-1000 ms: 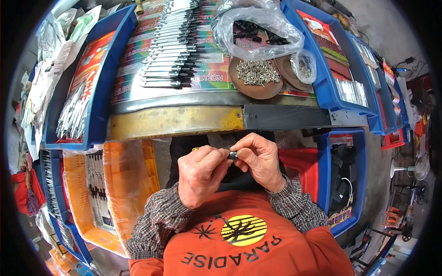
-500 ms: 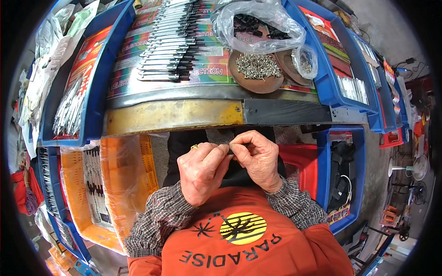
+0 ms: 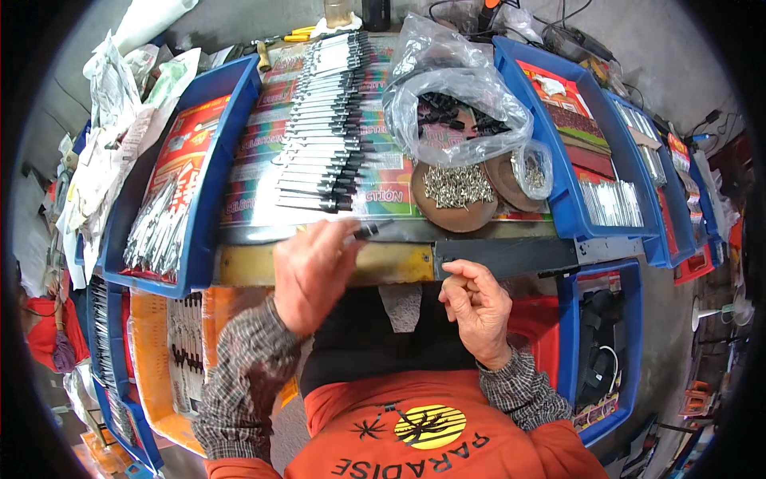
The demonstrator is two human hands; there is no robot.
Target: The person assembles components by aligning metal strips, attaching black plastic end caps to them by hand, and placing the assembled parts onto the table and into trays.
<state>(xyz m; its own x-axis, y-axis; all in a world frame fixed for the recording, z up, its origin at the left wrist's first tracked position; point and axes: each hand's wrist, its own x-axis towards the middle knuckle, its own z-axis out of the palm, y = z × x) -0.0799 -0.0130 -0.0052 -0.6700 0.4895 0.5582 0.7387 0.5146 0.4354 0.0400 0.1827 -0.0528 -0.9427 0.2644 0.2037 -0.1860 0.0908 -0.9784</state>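
1. At the table's front edge, the left hand (image 3: 313,273) pinches a slim black-handled tool (image 3: 369,231) between fingertips, its tip reaching over the metal rim.
2. The right hand (image 3: 477,307) hangs loosely curled, holding nothing visible.
3. Beyond lie a row of matching tools (image 3: 323,136) and a brown dish of screws (image 3: 456,194).

The left hand (image 3: 313,271) sits at the front edge of the worktop (image 3: 319,263). At 12 o'clock from it a long row of black-handled tools (image 3: 323,120) fills the way. At 2 o'clock a brown dish of screws (image 3: 456,191) and a plastic bag (image 3: 455,96) block it. At 9 o'clock stands a blue bin (image 3: 209,191). Open room lies between the two hands, by the right hand (image 3: 479,307).
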